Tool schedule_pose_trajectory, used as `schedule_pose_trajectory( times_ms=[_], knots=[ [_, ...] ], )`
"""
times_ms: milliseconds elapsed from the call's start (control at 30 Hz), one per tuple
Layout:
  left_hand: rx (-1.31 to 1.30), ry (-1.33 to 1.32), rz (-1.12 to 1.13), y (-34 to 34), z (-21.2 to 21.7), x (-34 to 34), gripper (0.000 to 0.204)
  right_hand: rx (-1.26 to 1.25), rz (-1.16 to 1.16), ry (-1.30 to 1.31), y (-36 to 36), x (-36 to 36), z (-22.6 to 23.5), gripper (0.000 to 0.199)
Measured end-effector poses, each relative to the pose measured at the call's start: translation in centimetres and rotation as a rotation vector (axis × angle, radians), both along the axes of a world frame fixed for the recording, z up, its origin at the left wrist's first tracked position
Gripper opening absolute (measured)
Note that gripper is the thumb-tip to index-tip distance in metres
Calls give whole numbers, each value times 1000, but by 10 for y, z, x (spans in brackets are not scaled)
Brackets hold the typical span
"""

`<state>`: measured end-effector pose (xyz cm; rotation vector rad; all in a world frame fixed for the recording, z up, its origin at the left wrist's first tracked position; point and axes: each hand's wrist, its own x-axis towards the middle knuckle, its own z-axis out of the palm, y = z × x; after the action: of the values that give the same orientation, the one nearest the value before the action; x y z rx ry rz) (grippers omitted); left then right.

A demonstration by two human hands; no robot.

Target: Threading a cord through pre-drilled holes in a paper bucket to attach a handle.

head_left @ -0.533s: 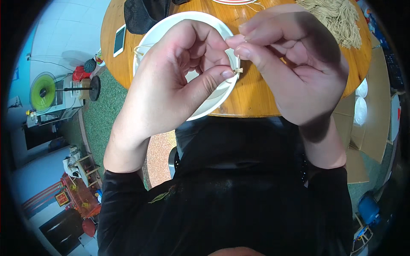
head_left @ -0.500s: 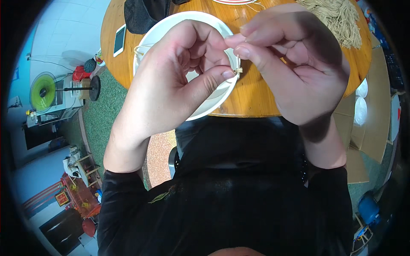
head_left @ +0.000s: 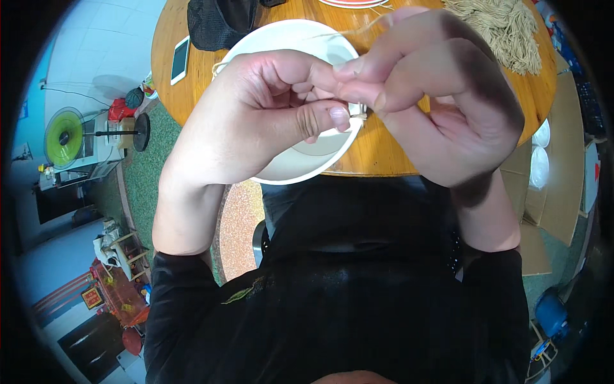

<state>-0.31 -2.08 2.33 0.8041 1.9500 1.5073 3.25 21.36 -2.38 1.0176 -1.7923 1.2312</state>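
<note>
Over a white bowl (head_left: 281, 169), my left hand (head_left: 246, 131) pinches a thin beige cord (head_left: 361, 117) between thumb and fingers. A small knotted or wrapped bit of the cord juts out just past the left thumb tip. My right hand (head_left: 451, 96) is closed too, its thumb and forefinger pinching the cord right against the left fingertips. A loose strand trails up and left from behind the right fingers across the bowl's far rim. Another loop of cord shows beside the left knuckles at the bowl's left rim. The fingertips hide where the strands cross.
The round wooden table (head_left: 384, 160) carries a white phone (head_left: 180, 61), a black mesh bag (head_left: 220, 27), a red-and-white plate (head_left: 353, 3) at the far edge and a heap of beige cord (head_left: 502, 32) at far right. Flattened cardboard (head_left: 558, 173) lies right of the table; a fan (head_left: 64, 137) stands left.
My right fingers have come down and closed in against the left fingertips. A strand now stretches up and left from the right hand. The bowl's visible outline has shifted slightly.
</note>
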Motion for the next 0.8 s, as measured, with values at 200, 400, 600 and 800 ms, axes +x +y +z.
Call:
schedule_pose_trajectory(
  times_ms=[200,400,600,800],
  knots=[
    [57,-88,-44,-1,-4,-3,20,16,43,19,-1,0,-5,26],
    [-20,-212,-87,-3,2,-2,19,-1,62,-36,-2,7,-5,28],
    [-83,-113,-8,1,4,-2,19,-190,-120,-128,-5,33,-20,37],
    [-67,-77,27,6,0,6,17,-46,-172,-374,-13,64,-20,36]
  ],
)
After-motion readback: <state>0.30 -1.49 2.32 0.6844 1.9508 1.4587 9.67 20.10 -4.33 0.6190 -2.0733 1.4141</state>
